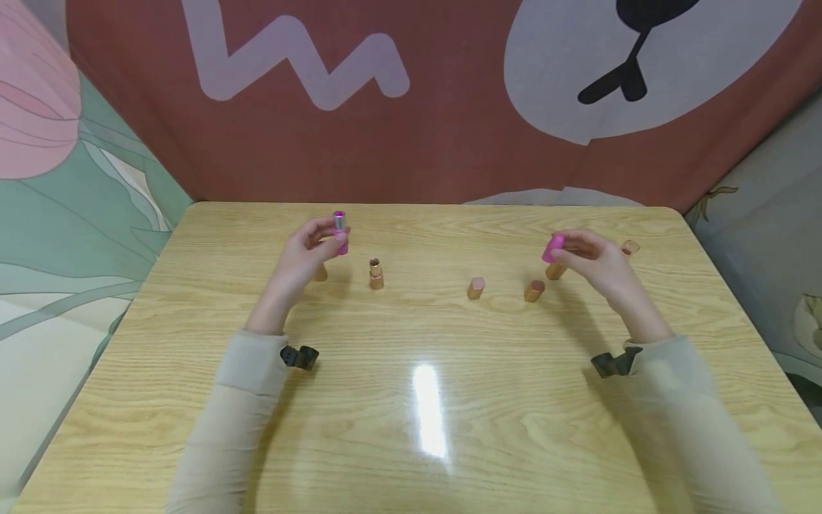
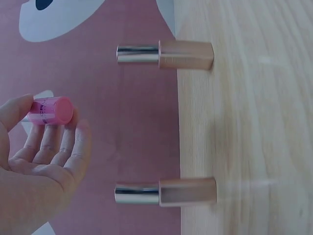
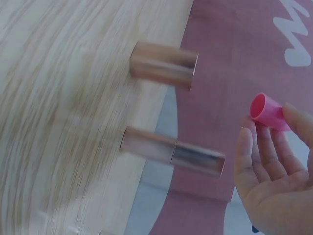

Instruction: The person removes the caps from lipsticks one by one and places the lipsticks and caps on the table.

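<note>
In the head view my left hand (image 1: 302, 253) pinches a pink lipstick (image 1: 342, 243) upright, its silver inner tube uncovered. The left wrist view shows the pink base (image 2: 51, 110) between thumb and fingers, above the other fingers. My right hand (image 1: 594, 260) pinches a pink lipstick cap (image 1: 553, 248); its hollow mouth shows in the right wrist view. Both hands are raised above the table, wide apart. Close to the left hand stands an uncapped gold lipstick (image 1: 376, 277). Another gold piece (image 1: 320, 273) is partly hidden behind that hand.
Two small gold pieces (image 1: 476, 288), (image 1: 534, 290) stand on the wooden table (image 1: 359, 414) between the hands. A third gold piece (image 1: 555, 270) is partly covered below the right hand. A pinkish item (image 1: 631, 247) lies beyond it. A patterned reddish wall (image 1: 443, 143) rises at the back.
</note>
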Motion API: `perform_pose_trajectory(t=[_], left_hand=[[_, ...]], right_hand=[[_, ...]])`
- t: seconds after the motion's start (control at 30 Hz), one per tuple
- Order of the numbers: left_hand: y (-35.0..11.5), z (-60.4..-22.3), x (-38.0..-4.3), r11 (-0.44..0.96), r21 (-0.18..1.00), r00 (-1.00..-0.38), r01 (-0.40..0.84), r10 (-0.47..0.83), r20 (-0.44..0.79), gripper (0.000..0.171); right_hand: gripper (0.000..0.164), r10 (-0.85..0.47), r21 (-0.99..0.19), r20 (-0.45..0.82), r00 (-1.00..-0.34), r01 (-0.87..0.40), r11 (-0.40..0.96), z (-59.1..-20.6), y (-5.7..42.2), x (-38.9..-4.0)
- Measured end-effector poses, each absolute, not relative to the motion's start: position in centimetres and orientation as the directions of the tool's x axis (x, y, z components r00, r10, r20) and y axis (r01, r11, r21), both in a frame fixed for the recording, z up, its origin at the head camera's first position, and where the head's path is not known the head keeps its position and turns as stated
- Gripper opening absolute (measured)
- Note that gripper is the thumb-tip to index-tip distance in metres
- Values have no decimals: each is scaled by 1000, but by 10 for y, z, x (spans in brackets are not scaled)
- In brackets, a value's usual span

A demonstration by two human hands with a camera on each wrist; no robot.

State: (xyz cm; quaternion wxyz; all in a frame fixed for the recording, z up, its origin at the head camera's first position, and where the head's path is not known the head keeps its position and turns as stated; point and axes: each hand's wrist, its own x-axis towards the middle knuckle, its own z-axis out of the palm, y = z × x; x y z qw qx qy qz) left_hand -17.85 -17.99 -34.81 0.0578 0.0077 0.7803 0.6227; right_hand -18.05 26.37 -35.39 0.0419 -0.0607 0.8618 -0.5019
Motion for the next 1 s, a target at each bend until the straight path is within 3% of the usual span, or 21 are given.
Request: perform_pose_trajectory(t=[0.2,0.47,0.63,0.87,1.0], left_hand=[[-192,-349,-175,249,967,-996,-53,51,-67,49],[-211,-350,-170,215,976,-999,-33,35,-42,45],[-222,-352,-168,180,983,-999,-21,22,-25,46],[-236,-355,-165,168,985,-1000,-31,-12,-29,24],[-243,-358,-163,143,989,-999,-46,-26,-42,27]], right_hand=[[26,-160,-861,-1,-987,-80,503,-355,278,-178],[43,-125,-819,-42,-991,-38,573,-355,294,-173],[36,-137,-820,-39,-990,-47,571,-356,302,-171],[22,-155,-811,-63,-986,-39,583,-360,314,-168],[19,-163,-812,-75,-984,-35,582,-362,320,-169]])
